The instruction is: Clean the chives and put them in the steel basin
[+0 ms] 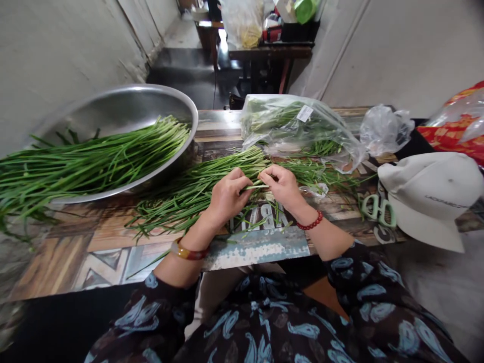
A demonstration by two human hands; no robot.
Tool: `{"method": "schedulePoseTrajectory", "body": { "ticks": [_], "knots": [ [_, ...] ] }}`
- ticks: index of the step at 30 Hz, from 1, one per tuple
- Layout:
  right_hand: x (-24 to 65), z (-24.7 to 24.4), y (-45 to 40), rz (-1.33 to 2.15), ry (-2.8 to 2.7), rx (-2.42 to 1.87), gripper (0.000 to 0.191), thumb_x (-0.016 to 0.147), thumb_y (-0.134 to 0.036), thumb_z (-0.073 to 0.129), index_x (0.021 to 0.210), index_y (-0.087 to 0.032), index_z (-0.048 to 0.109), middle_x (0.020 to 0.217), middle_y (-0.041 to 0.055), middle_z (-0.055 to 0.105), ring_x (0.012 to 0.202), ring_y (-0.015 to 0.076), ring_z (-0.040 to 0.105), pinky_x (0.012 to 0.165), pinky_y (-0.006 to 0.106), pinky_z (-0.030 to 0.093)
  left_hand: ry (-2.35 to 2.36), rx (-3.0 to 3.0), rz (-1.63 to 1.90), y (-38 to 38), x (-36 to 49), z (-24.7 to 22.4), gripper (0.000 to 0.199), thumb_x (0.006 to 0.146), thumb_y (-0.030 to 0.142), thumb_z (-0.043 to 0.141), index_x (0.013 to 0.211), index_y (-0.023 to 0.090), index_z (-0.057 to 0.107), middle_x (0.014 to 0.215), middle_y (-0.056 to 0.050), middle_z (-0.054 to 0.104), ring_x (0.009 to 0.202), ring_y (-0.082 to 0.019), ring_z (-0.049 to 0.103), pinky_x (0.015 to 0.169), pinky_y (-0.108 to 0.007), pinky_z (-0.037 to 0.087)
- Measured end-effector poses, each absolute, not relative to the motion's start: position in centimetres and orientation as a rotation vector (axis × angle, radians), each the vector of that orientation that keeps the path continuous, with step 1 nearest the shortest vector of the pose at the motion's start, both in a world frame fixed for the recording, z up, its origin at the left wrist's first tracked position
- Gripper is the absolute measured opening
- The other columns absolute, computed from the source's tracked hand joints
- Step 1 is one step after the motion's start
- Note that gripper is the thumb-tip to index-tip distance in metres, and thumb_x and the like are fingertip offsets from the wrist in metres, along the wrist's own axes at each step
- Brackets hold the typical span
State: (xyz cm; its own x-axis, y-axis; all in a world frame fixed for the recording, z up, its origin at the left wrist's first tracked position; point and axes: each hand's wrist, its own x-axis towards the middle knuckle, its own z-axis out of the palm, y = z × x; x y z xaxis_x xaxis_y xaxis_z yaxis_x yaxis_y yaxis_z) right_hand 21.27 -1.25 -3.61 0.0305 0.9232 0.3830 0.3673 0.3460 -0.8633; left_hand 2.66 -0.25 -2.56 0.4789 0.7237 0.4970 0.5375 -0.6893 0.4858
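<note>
My left hand (230,195) is closed around a thin garlic chive stalk (259,187), whose pale end points right. At that pale end, the fingertips of my right hand (283,185) pinch the same stalk. Both hands hover just over the near side of a loose pile of garlic chives (204,176) on the table. Leafy trimmings (325,174) lie to the right of my right hand. A large steel basin (192,118) at the left holds a thick bundle of garlic chives (124,156), with long leaves hanging over its rim.
Behind the pile lies a clear plastic bag (302,121) with more green stalks. To the right are a crumpled plastic bag (385,130), green-handled scissors (379,210), a pale cap (434,186) and a red package (459,123). The patterned table (60,262) ends close to my body.
</note>
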Motion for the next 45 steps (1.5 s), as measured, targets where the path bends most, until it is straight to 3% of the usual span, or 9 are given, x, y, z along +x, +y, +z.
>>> {"method": "schedulePoseTrajectory", "body": {
  "ticks": [10, 14, 17, 21, 25, 29, 32, 35, 45],
  "knots": [
    [22.7, -3.4, -1.0, 0.644, -1.35, -1.311, 0.033, 0.093, -0.047, 0.052, 0.077, -0.02, 0.063, 0.066, -0.0018, 0.058, 0.063, 0.0136, 0.051, 0.064, 0.027, 0.04, 1.089, 2.664, 1.074, -0.6, 2.6, -2.5, 0.011, 0.089, 0.022, 0.06, 0.082, 0.018, 0.067, 0.081, -0.003, 0.059, 0.072, -0.014, 0.054, 0.061, -0.025, 0.039],
    [26.0, -2.5, -0.7, 0.418, -1.379, -1.46, 0.048, 0.095, -0.053, 0.047, 0.059, -0.021, 0.056, 0.054, -0.0024, 0.047, 0.055, 0.0139, 0.045, 0.061, 0.029, 0.037, 1.133, 2.708, 1.069, -0.6, 2.3, -2.4, 0.012, 0.09, 0.022, 0.058, 0.082, 0.018, 0.066, 0.082, -0.003, 0.059, 0.072, -0.014, 0.054, 0.061, -0.025, 0.038],
    [27.7, -1.9, -0.7, 0.116, -1.615, -1.593, 0.036, 0.089, -0.045, 0.06, 0.061, -0.022, 0.06, 0.064, 0.0018, 0.057, 0.067, 0.0186, 0.053, 0.071, 0.033, 0.042, 1.143, 2.742, 1.04, -0.6, 2.2, -2.4, 0.011, 0.09, 0.021, 0.058, 0.083, 0.019, 0.067, 0.083, -0.004, 0.06, 0.074, -0.014, 0.054, 0.061, -0.025, 0.038],
    [28.5, -2.2, -0.8, -0.044, -1.851, -1.645, 0.018, 0.084, -0.032, 0.066, 0.098, -0.024, 0.072, 0.103, 0.0079, 0.07, 0.093, 0.0253, 0.061, 0.085, 0.038, 0.045, 1.169, 2.766, 1.021, -0.7, 2.2, -2.4, 0.011, 0.089, 0.019, 0.058, 0.084, 0.018, 0.067, 0.084, -0.004, 0.061, 0.074, -0.014, 0.055, 0.061, -0.025, 0.038],
    [28.6, -2.5, -0.6, -0.06, -1.815, -1.684, 0.017, 0.089, -0.031, 0.059, 0.081, -0.023, 0.072, 0.086, 0.0063, 0.071, 0.087, 0.0251, 0.062, 0.088, 0.04, 0.046, 1.179, 2.784, 0.982, -0.8, 2.2, -2.3, 0.009, 0.086, 0.017, 0.059, 0.084, 0.019, 0.067, 0.084, -0.004, 0.061, 0.075, -0.015, 0.056, 0.06, -0.025, 0.037],
    [28.1, -2.3, -0.5, -0.001, -1.875, -1.498, 0.031, 0.086, -0.009, 0.046, 0.091, -0.024, 0.073, 0.103, 0.0067, 0.071, 0.101, 0.0228, 0.063, 0.092, 0.038, 0.045, 1.2, 2.789, 0.958, -0.8, 2.1, -2.2, 0.01, 0.085, 0.016, 0.058, 0.083, 0.019, 0.067, 0.084, -0.004, 0.061, 0.075, -0.015, 0.055, 0.06, -0.026, 0.037],
    [27.7, -2.0, -0.5, 0.049, -1.823, -1.459, 0.036, 0.079, -0.002, 0.041, 0.063, -0.024, 0.064, 0.085, 0.0038, 0.071, 0.09, 0.0201, 0.064, 0.091, 0.038, 0.045, 1.206, 2.789, 0.935, -0.8, 2.1, -2.3, 0.011, 0.085, 0.016, 0.057, 0.082, 0.019, 0.067, 0.084, -0.004, 0.061, 0.074, -0.015, 0.055, 0.06, -0.026, 0.037],
    [27.5, -2.0, -0.5, 0.054, -1.805, -1.515, 0.032, 0.077, -0.005, 0.046, 0.057, -0.024, 0.062, 0.087, 0.0029, 0.073, 0.09, 0.0207, 0.065, 0.094, 0.04, 0.044, 1.201, 2.769, 0.935, -0.8, 2.1, -2.3, 0.011, 0.086, 0.016, 0.057, 0.084, 0.02, 0.068, 0.085, -0.004, 0.061, 0.075, -0.015, 0.055, 0.06, -0.026, 0.037],
    [29.9, -3.8, 0.1, 0.012, -1.816, -1.783, 0.021, 0.088, -0.038, 0.063, 0.093, -0.025, 0.079, 0.124, 0.0056, 0.071, 0.118, 0.0301, 0.057, 0.101, 0.048, 0.042, 1.198, 2.725, 0.967, -0.7, 2.1, -2.2, 0.011, 0.088, 0.019, 0.058, 0.084, 0.018, 0.069, 0.085, -0.004, 0.062, 0.075, -0.015, 0.057, 0.061, -0.025, 0.038]
  ]
}}
